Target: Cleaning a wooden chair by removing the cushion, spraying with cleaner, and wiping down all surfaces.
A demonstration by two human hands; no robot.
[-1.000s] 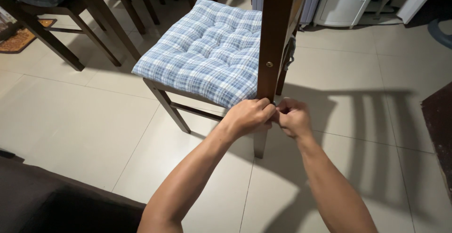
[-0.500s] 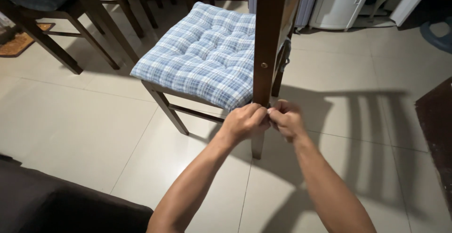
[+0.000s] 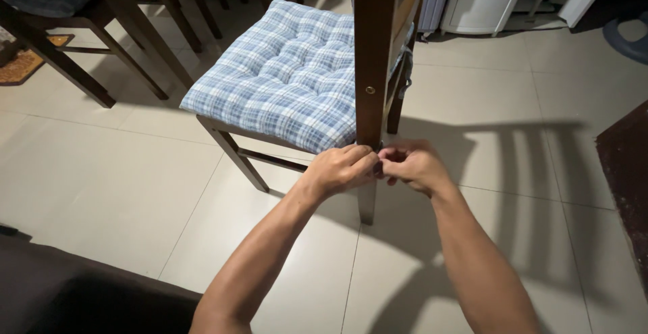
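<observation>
Head view, left to right: a second chair (image 3: 74, 30) stood at the far left on the tiled floor (image 3: 121, 192), well apart from where I worked. Next came the blue plaid cushion (image 3: 283, 77) on the seat of the near chair, and at its rear corner the dark wooden post (image 3: 371, 57) of the chair back, upright, with a small brass screw (image 3: 370, 90) showing on its face.

Both my hands met at the foot of that post, just below the cushion's corner. My left hand (image 3: 341, 170) was curled, fingers bent in and knuckles up, pressed against the post. My right hand (image 3: 412, 165) was curled the same way from the other side, thumb and fingers drawn together toward the left. Between them a small dark bit (image 3: 378, 167) showed, probably the cushion's tie, but it was too hidden by my fingers to be sure, and I could not tell how either hand gripped it. A grey tie (image 3: 405, 81) hung at the far rear post.

To do this well, I judged, both hands should keep close to the post, pull evenly, and hold the cushion corner snug against the wood so nothing slackens.

Right of that lay the chair's shadow, and a dark mat (image 3: 624, 178) at the edge.
</observation>
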